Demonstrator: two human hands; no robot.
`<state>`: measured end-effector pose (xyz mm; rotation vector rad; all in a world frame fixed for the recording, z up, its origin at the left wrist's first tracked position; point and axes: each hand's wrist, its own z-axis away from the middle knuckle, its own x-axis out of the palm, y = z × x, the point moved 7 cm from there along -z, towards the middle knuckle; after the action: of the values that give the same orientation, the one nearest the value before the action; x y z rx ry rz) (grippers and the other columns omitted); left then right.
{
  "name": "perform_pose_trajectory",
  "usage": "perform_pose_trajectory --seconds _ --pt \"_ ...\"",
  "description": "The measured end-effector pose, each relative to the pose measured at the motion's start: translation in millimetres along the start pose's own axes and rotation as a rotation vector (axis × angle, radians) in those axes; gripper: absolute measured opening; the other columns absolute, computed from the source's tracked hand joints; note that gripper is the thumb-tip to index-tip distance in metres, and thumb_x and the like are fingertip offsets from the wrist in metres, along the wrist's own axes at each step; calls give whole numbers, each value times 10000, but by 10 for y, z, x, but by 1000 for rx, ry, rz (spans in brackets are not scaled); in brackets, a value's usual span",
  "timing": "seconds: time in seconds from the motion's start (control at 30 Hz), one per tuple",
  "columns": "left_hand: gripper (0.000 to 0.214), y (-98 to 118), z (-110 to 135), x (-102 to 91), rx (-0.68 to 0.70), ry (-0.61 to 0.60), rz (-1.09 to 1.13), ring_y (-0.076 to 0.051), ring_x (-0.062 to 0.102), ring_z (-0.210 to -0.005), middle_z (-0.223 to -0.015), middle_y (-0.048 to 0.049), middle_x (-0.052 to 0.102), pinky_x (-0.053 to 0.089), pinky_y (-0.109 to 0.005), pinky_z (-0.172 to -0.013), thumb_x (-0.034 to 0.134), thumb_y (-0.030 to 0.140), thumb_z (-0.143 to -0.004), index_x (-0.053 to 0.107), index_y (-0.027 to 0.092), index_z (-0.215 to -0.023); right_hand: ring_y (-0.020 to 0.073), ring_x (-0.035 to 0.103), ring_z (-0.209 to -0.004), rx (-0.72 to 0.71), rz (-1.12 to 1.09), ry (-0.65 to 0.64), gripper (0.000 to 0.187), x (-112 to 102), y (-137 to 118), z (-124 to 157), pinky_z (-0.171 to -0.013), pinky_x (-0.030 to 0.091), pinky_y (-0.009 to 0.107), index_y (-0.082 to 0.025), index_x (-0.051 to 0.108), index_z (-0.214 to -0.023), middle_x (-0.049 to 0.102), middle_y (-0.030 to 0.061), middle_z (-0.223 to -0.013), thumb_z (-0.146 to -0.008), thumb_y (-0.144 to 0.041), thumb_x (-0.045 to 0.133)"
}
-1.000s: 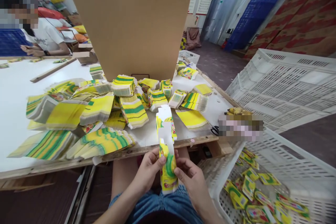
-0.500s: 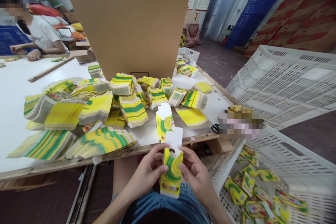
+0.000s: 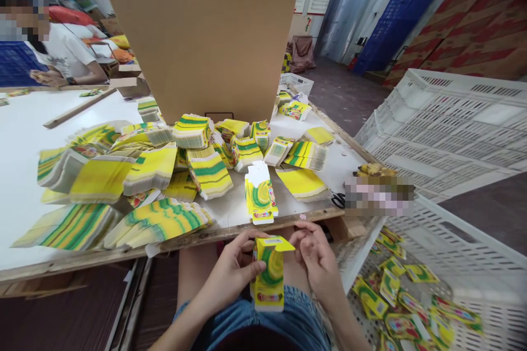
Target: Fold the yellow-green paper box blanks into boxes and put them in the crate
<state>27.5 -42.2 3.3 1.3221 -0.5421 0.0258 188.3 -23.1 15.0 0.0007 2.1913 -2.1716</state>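
Note:
Over my lap my left hand (image 3: 234, 269) grips a small yellow and green cardboard box (image 3: 269, 285) by its left side. The box stands upright, and a yellow flap at its top sticks out to the right. Close by that flap is my right hand (image 3: 319, 263), fingers loosely curled and nothing visible in them. Just beyond, at the table edge, lie several flattened cartons (image 3: 260, 197) of the same print, white tabs pointing away from me.
Bundles of flat cartons (image 3: 209, 175) cover the white table (image 3: 20, 175). A tall brown cardboard sheet (image 3: 197, 38) rises behind them. Black scissors (image 3: 338, 200) lie right. A white crate (image 3: 461, 252) holds several cartons. A co-worker (image 3: 69, 52) sits at the far left.
The white top flap has been folded down, and a yellow flap shows at the top instead. My right hand has let go and moved right. The co-worker's hands have come together.

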Motion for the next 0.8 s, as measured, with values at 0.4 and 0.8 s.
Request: perform_pose_trajectory --seconds 0.4,0.8 --pt "440 21 -33 39 39 -10 0 -236 672 -965 -1055 -100 696 517 -323 -807 724 194 -751 547 196 -1154 225 669 -595 47 526 -207 465 202 19 -3 -607 491 296 -237 591 -1267 741 9 -687 -812 -315 646" --pt "411 108 -163 156 281 150 -635 -239 657 -1031 -1140 -107 676 541 -388 -898 642 191 -811 549 216 -1211 289 641 -963 -107 453 59 301 -520 -128 66 -875 490 428 -234 740 -978 703 108 -1014 -845 -456 586"
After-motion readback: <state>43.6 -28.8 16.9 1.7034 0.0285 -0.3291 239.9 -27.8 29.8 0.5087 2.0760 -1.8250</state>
